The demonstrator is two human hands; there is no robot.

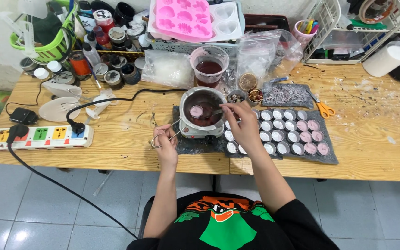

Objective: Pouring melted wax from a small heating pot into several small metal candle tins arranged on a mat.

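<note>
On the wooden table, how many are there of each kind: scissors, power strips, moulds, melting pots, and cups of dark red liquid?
Scissors: 1
Power strip: 1
Moulds: 2, a pink mould and a white mould
Melting pot: 1
Cup of dark red liquid: 1
Total: 6

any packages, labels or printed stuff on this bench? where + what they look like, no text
Clear plastic bags: back centre, crumpled, behind the melting pot.
Flat clear bag: left of the pink cup, whitish contents.
Labelled bottles and jars: back left, red, black and white.
Power strip: left edge, white with coloured socket panels.
Left hand holds wire tongs; right hand holds a stirrer at the pot.
</note>
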